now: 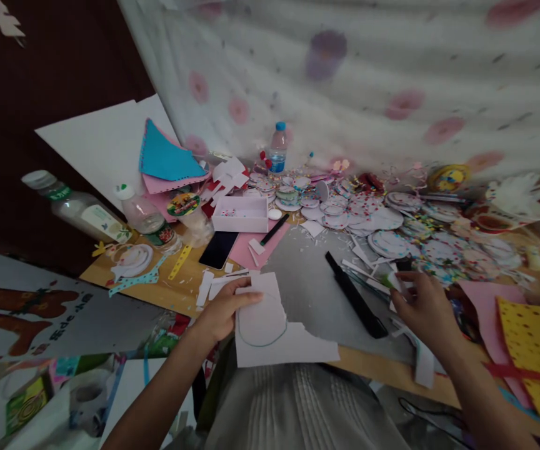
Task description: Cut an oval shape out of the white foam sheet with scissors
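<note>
My left hand (229,307) pinches a white sheet (263,340) near the table's front edge, thumb on top. A green curved line is drawn on the sheet, and part of its edge is cut away. To the right, my right hand (420,303) is closed over white scraps (364,256), its fingers around a small pale item with green beside it that I cannot make out. Between the hands lies a long black cutter-like tool (354,297) on the grey mat (307,275).
Decorated white discs (345,209) crowd the back. A white box (240,214), a phone (218,250) and a black pen (274,229) lie mid-left. Bottles (80,206) stand at the left; a water bottle (278,149) is at the back. Yellow spotted sheets (537,350) lie right.
</note>
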`<state>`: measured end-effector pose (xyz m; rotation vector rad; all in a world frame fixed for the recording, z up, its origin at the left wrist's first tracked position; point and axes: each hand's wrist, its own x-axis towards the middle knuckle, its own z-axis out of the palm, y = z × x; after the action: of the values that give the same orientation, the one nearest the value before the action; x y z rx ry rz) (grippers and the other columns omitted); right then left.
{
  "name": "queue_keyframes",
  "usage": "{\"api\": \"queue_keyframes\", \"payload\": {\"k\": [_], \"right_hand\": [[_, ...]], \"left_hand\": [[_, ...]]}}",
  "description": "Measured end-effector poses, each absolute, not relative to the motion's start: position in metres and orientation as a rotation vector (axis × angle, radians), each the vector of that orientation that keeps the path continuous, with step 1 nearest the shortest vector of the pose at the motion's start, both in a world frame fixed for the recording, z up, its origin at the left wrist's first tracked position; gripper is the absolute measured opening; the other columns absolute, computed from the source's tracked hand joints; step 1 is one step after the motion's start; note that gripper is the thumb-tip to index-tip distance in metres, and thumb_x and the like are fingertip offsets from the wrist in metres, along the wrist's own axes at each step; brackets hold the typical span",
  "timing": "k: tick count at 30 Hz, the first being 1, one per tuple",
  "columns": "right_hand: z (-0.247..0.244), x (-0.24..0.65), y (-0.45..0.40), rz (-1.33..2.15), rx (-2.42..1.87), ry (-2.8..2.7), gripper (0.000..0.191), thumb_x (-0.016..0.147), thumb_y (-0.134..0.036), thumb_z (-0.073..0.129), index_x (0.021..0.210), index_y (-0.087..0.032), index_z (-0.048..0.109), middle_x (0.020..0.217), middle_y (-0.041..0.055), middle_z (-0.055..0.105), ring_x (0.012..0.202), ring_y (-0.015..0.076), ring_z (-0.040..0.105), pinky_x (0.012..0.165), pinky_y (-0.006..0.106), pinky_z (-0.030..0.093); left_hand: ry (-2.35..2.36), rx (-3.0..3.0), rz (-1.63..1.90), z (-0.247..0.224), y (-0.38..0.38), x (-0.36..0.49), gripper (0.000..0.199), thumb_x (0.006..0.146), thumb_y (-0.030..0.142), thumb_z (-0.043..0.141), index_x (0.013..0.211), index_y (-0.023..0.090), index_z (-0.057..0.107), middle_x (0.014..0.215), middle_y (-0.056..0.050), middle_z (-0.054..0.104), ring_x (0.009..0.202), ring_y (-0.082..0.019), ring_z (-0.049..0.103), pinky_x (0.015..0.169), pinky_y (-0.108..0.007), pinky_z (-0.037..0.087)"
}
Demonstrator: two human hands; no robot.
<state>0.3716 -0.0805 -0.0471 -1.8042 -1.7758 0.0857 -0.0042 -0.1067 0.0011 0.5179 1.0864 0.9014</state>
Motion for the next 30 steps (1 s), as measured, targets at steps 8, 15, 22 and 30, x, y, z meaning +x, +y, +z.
{"api": "queue_keyframes", "payload": {"k": [8,15,22,30], "right_hand": [[-0.042,0.359,-0.092,-0.055,-1.761,-1.790,0.041,0.078,-0.042,0.053,0.109,-0.015,0.056,0.117,0.0202,0.054,0.115,0.0379,0.049,0.095,0.057,0.038],[0.021,0.272,-0.144,1.577,-1.230,-1.495,0.029,0.089,-0.046,0.050,0.103,-0.025,0.063,0.093,0.0067,0.070,0.078,0.0223,0.067,0.067,0.033,0.055],[0.010,0.256,-0.142,1.475,-1.352,-1.170,0.026,0.085,-0.048,0.059,0.092,-0.023,0.062,0.062,-0.0007,0.061,0.051,0.0153,0.054,0.051,0.027,0.046],[-0.003,0.252,-0.110,1.500,-1.468,-1.333,0.048,0.095,-0.054,0.029,0.087,-0.021,0.064,0.079,0.0059,0.068,0.071,0.0209,0.062,0.069,0.034,0.050]], "left_hand": [[1.083,0.518,0.938,0.013,-0.112,0.011,0.050,0.049,0.023,0.087,0.092,0.016,0.062,0.073,0.000,0.070,0.057,-0.014,0.063,0.057,-0.024,0.050],[1.026,0.554,0.952,0.018,-0.090,0.035,0.049,0.051,0.022,0.087,0.091,0.017,0.060,0.074,0.000,0.070,0.059,-0.014,0.063,0.061,-0.026,0.050],[0.881,0.536,0.895,0.001,-0.096,0.037,0.043,0.062,0.034,0.082,0.098,0.015,0.068,0.091,-0.007,0.073,0.080,-0.019,0.066,0.068,-0.025,0.049],[1.051,0.617,0.961,-0.019,-0.091,0.017,0.034,0.075,0.040,0.072,0.098,0.015,0.068,0.089,-0.006,0.072,0.084,-0.023,0.064,0.070,-0.027,0.047]]}}
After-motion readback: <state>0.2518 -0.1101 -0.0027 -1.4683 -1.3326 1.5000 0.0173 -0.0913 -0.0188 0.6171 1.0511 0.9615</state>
